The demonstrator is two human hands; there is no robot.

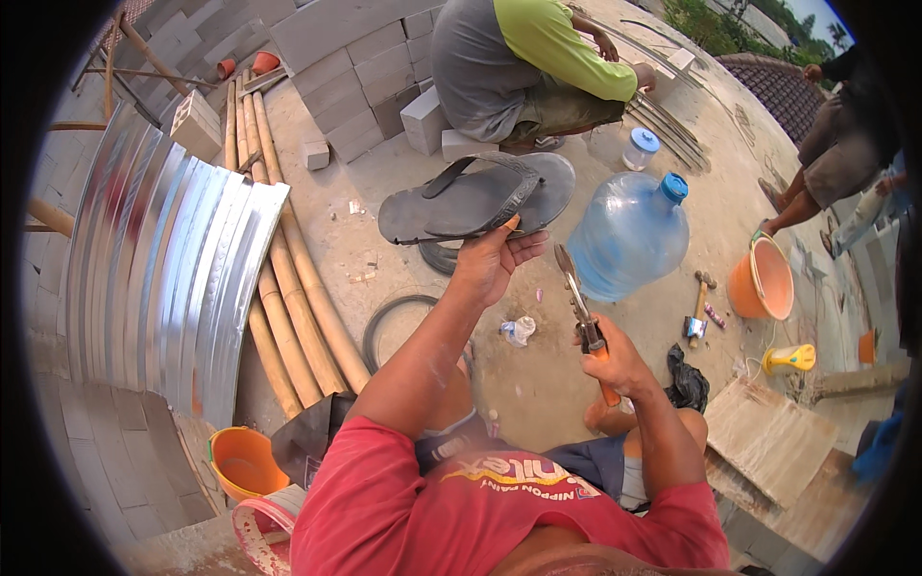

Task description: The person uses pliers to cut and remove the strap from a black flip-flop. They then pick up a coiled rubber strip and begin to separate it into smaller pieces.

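Note:
My left hand (492, 269) is raised in front of me, its fingers and thumb gripping the edge of a black flip-flop (475, 195). The sandal lies roughly sideways, with its straps showing. In my right hand (618, 357) is a pair of orange-handled snips (578, 294), my fingers wrapped round the handles. Their metal jaws point up and away, a little right of the flip-flop and apart from it. Beyond them stands a large clear-blue water jug (629, 235) with a blue cap. A coil of dark wire (389, 322) lies on the floor, partly hidden by my left arm.
Bamboo poles (279, 259) and shiny metal channels (182, 278) lie at left. Grey blocks (355, 72) are stacked behind. A crouching person (538, 67) works ahead; another person (845, 134) stands right. A hammer (701, 305), an orange bucket (761, 278) and a board (773, 432) sit at right.

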